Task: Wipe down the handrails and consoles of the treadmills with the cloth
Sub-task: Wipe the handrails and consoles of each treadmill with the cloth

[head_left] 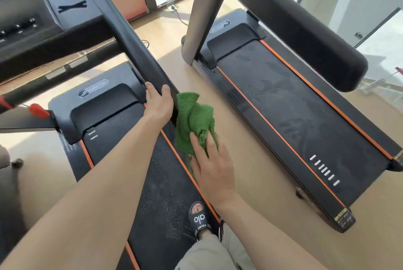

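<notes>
Head view looks down on two black treadmills standing side by side on a pale wooden floor. The right treadmill shows a dusty belt edged with orange stripes, a row of white marks at its near end, and a thick padded handrail slanting across the upper right. The left treadmill lies under the person, its belt running to the near edge; its console, with small white buttons, sits at far left, and a red safety clip hangs below it. This treadmill's right handrail slopes from the far console down toward the middle of the scene. The left hand rests on the near end of that handrail, fingers curled over the rail, a ring on one finger. Just to its right, the green cloth hangs bunched beside the rail end, touching or nearly touching it. The right hand holds the cloth's lower part, fingers pressed into the folds; its grip is closed on the cloth. A foot in a black slide sandal stands on the left treadmill's near right edge.
</notes>
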Demonstrator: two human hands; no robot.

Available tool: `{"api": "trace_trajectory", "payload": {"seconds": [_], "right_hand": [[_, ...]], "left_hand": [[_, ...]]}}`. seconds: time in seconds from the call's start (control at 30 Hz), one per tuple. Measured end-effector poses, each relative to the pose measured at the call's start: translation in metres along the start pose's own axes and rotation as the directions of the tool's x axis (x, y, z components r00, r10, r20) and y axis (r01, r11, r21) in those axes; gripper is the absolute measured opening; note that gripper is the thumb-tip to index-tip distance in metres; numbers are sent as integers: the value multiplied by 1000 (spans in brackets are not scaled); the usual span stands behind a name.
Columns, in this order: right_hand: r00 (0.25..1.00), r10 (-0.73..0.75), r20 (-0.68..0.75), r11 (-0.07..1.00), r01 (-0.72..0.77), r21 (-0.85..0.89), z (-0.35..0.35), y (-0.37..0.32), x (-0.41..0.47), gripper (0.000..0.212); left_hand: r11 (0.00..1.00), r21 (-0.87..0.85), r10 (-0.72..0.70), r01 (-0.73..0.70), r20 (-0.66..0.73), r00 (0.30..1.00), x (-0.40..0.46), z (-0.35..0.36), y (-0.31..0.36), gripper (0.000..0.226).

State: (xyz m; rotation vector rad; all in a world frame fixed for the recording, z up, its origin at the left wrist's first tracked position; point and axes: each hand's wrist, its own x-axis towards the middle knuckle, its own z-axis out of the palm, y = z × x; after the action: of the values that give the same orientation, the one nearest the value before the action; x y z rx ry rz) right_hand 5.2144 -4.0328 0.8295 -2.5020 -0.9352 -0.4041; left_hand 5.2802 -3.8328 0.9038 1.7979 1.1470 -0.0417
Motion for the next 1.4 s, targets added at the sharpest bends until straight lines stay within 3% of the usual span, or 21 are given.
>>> {"api": "trace_trajectory", "payload": {"seconds": [0.07, 0.13, 0.2, 0.27, 0.33, 0.4, 0.43, 0.5, 0.57, 0.67, 0.73, 0.8, 0.9, 0.97, 1.0, 1.07, 1.13, 1.27, 1.4], "right_hand": [[970, 240, 28, 951, -241, 195, 1, -13, -10, 47], [854, 517, 51, 780, -496, 381, 3, -30, -4, 46], [653, 746, 131, 489, -670, 558, -3, -36, 13, 49], [431, 862, 265, 195, -766, 612, -8, -30, 24, 46], [200, 860, 470, -94, -842, 530, -4, -14, 27, 37], [4, 692, 721, -434, -797, 420, 3, 3, 28, 32], [-44, 556, 830, -576, -740, 346, 3, 10, 29, 31], [-7, 305, 952, -727, -648, 228, 1, 24, 28, 30], [3, 201, 980, -761, -629, 158, -4, 38, 27, 30], [-46, 72, 996, -774, -633, 27, 6, 52, 30, 31], [-91, 109, 990, -689, -724, 10, 18, 61, 32, 38], [-40, 214, 976, -590, -801, 97, 21, 57, 30, 21], [20, 336, 942, -466, -866, 185, 23, 45, 16, 22], [19, 455, 890, -424, -875, 235, 19, 41, 12, 22], [14, 508, 861, -349, -910, 221, 5, 40, 14, 28], [52, 562, 825, -199, -960, 196, -16, 44, 17, 30], [117, 522, 845, -174, -955, 240, -39, 59, 17, 31], [194, 266, 944, -552, -772, 315, -89, 102, 48, 37], [430, 171, 887, -680, -599, 422, -154, 158, 89, 47]], "left_hand": [[1000, -13, -3, 3, 0, 1000, 1, 2, -1, 70], [1000, -14, -16, 16, 6, 1000, 2, 3, 0, 70], [999, -24, -27, 27, 5, 1000, 2, 4, -1, 69], [999, -38, -2, 1, -20, 1000, 2, 8, -1, 69], [999, -39, 14, -17, -52, 999, 0, 13, -1, 70], [999, -38, 20, -23, -79, 997, 0, 19, -2, 71], [999, -38, 15, -18, -83, 996, 1, 20, -2, 71], [999, -38, 12, -15, -91, 996, 2, 22, -3, 71], [1000, -22, 19, -22, -107, 994, 4, 23, -5, 70], [1000, 9, 11, -10, -108, 994, 6, 21, -7, 68], [997, 81, 23, -14, -108, 994, 4, 21, -6, 70], [972, 236, 46, -12, -139, 989, 0, 20, -5, 74], [928, 373, 65, 7, -180, 982, -12, 27, 3, 82], [907, 420, 57, 31, -196, 979, -23, 36, 11, 84], [886, 462, 71, 31, -202, 977, -29, 41, 15, 83], [816, 578, 163, -17, -201, 966, -41, 51, 22, 77], [765, 638, 236, -85, -156, 959, -56, 67, 34, 74], [738, 653, 276, -170, -61, 959, -84, 109, 65, 72], [783, 552, 326, -288, 30, 945, -105, 144, 106, 70]]}}
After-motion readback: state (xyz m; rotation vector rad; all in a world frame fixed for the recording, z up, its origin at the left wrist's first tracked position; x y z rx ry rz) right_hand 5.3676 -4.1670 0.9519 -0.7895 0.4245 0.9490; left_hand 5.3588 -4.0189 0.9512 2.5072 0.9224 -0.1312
